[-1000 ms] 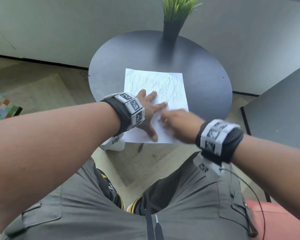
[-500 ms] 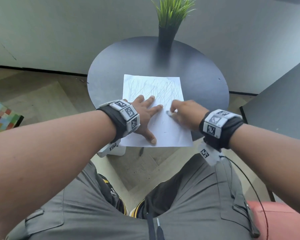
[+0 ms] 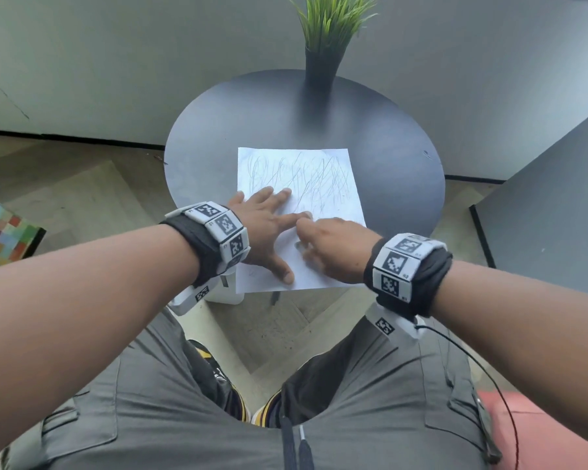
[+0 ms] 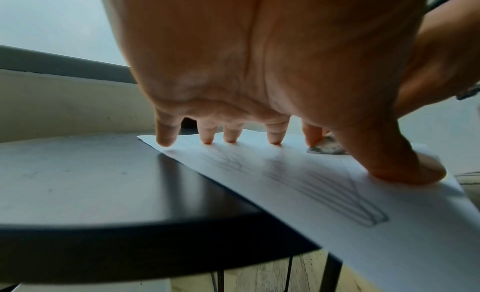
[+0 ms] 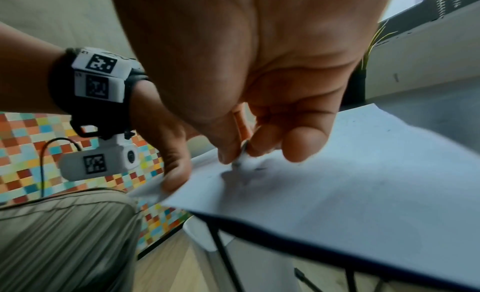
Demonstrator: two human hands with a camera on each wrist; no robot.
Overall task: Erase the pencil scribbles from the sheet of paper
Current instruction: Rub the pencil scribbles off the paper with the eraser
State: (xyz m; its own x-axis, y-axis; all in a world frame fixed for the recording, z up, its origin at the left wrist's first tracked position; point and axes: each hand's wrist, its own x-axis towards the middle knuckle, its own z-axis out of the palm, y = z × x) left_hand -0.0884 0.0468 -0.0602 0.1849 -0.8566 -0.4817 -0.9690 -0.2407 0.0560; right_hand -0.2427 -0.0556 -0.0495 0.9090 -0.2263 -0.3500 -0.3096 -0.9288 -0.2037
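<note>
Sheet of paper [image 3: 323, 184] lies on the round dark table [image 3: 398, 171], near edge hanging past the table rim toward the person; the far edge sits well inside the tabletop. Pencil scribbles [image 3: 306, 178] cover the far half; the near half looks mostly bare, w/ a few long strokes at the near-left corner in the left wrist view.

Left hand [image 3: 269, 228] is spread flat on the sheet's left side, fingers straight, tips pressing the paper, little finger right at the left edge, thumb down near the overhanging edge. Right hand [image 3: 333, 249] is curled, thumb & fingers pinching a small smudged white eraser [image 5: 244, 159] against the paper approx. mid-sheet, just beside the left index finger. Right hand is motion-blurred in the head view.

Open tabletop shows on the left, right & far sides of the sheet. A potted grass plant [image 3: 326, 39] stands at the table's far rim, well apart from the paper. A second dark surface [image 3: 550, 212] sits to the right, apart from the table. Wood floor [image 3: 82, 198] around; grey wall behind.
</note>
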